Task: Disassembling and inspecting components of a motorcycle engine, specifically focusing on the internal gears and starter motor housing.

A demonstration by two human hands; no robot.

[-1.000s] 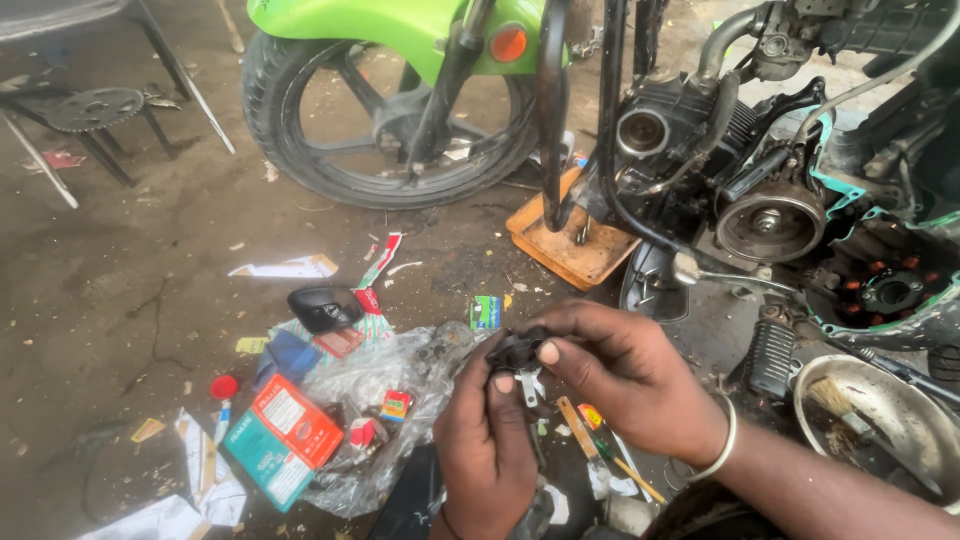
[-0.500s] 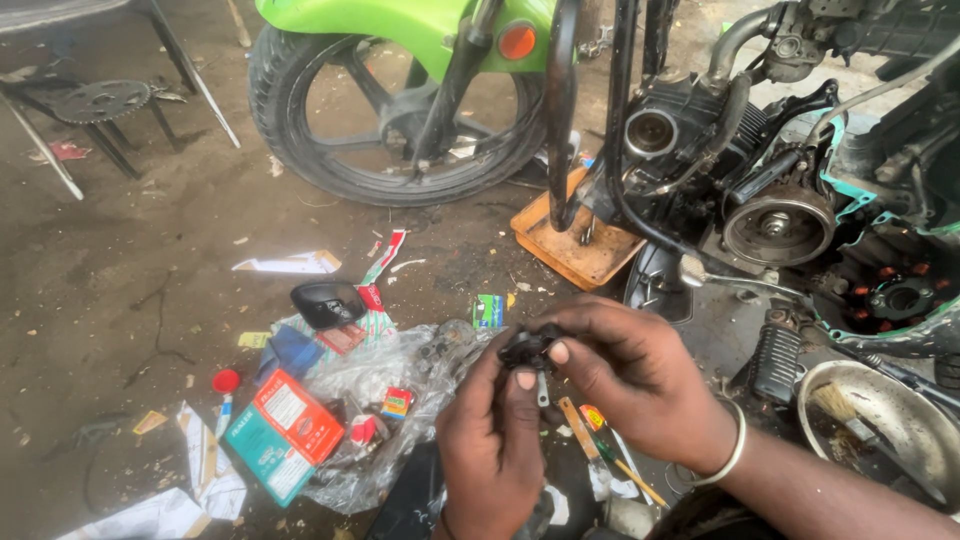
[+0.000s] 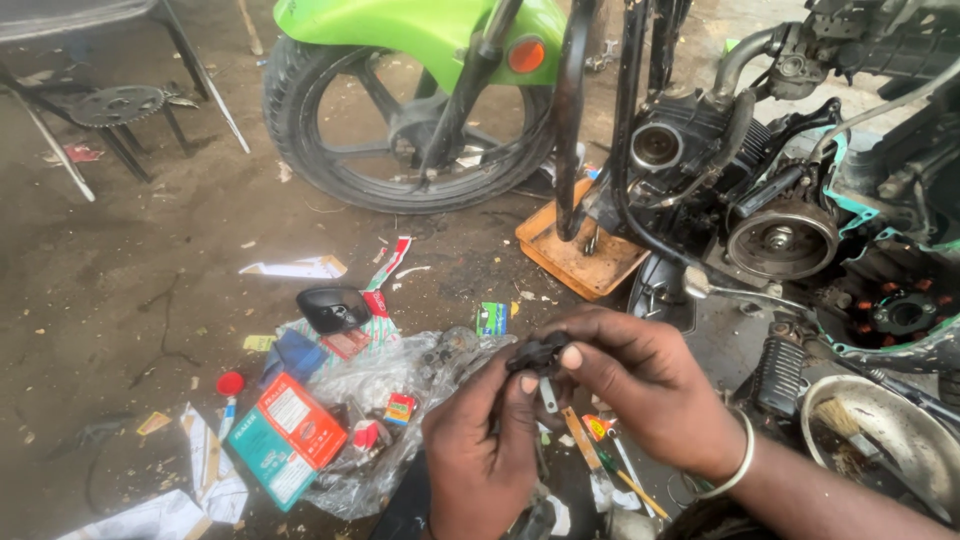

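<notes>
Head view cuts off both wrists at the lower edge; fingers of the left hand (image 3: 480, 455) and right hand (image 3: 640, 390) pinch a small black part (image 3: 537, 355) at lower centre, its shape mostly hidden; a thin metal tab hangs below it.

Both bare hands raised together low in the head view, fingertips meeting. Left hand (image 3: 480, 455) coming up from the bottom edge, back toward the camera, thumb and forefinger pinched shut. Right hand (image 3: 645, 385) reaching in from the lower right, fingers curled, thumb pressed forward, forearm angled toward the bottom right corner.
</notes>
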